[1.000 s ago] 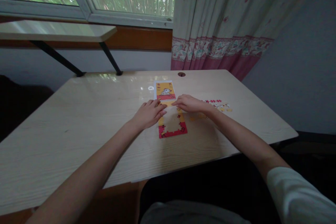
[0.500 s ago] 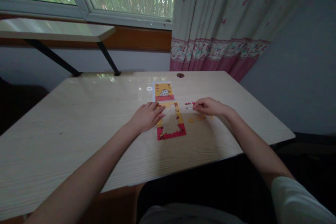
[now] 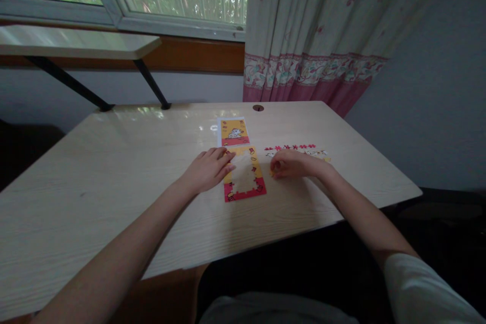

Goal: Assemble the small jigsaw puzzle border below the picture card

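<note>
A jigsaw puzzle frame [image 3: 246, 196] with a yellow top and a red bottom lies on the desk; its middle shows bare. My left hand [image 3: 208, 169] rests on the frame's upper left edge, fingers stretched out. To the right of the frame, my right hand [image 3: 290, 163] has its thumb and fingertips pinched at a yellow puzzle piece [image 3: 272, 173]. Behind that hand runs a row of red puzzle pieces [image 3: 296, 147], with a row of white puzzle pieces [image 3: 322, 153] in front of it. The hand hides most of the yellow pieces.
Just beyond the frame lies a picture card [image 3: 234, 132] with a white animal on yellow and red. The desk [image 3: 132, 177] has a round cable hole [image 3: 258, 108] near its back edge. A raised shelf [image 3: 76, 43] stands at the back left, and a curtain [image 3: 304, 35] hangs behind.
My right hand has moved from the left end of the white row toward me, down to the left yellow piece. The red and white rows now show more. My left hand stays on the frame.
</note>
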A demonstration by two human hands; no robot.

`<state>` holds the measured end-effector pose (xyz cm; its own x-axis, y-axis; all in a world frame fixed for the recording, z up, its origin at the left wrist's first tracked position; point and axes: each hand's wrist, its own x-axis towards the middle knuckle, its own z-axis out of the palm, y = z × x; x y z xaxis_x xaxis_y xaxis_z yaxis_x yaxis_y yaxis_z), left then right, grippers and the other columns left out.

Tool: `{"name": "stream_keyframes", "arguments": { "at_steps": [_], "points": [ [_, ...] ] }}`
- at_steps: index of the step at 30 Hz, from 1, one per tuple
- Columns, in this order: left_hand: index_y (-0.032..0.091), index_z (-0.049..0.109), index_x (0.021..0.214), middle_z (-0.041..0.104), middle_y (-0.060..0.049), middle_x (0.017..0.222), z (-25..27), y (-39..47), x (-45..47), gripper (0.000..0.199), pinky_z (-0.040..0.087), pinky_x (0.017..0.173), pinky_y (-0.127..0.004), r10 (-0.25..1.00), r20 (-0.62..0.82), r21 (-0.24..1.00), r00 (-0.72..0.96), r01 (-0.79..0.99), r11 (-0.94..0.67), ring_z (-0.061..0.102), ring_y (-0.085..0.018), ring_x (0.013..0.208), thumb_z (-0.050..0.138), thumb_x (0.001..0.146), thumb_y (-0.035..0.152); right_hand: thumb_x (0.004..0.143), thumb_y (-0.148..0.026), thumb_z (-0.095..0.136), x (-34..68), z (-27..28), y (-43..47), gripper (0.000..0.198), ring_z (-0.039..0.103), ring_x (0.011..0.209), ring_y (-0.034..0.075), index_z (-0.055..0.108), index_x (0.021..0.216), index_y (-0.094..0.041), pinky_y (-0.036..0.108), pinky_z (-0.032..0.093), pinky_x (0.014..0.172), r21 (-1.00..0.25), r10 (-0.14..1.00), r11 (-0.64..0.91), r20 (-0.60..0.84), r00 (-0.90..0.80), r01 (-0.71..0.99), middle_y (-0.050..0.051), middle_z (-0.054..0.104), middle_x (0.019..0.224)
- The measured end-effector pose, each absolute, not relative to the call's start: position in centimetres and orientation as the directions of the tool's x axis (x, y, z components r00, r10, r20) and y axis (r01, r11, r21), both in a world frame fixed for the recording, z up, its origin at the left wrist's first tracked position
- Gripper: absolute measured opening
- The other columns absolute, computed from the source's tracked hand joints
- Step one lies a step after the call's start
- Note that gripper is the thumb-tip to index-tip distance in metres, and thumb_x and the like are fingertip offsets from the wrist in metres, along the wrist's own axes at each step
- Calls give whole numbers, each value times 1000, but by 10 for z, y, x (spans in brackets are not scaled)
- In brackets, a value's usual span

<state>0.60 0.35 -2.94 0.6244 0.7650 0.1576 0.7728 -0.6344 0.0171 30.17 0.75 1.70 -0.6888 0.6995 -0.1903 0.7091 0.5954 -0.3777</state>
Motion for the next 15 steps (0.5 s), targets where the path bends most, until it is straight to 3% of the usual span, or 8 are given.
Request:
{"name": "stream_keyframes", "arguments": {
  "at_steps": [15],
  "points": [
    [18,50,129,51,-15,127,-26,1,6,48,44,90,-45,783,142,76,606,782,-619,50,-29,113,25,97,45,71,-13,63,298,10,8,13,53,69,12,65,84,-14,23,42,65,-453,653,617,-163,-740,644,4,63,81]
  ]
}}
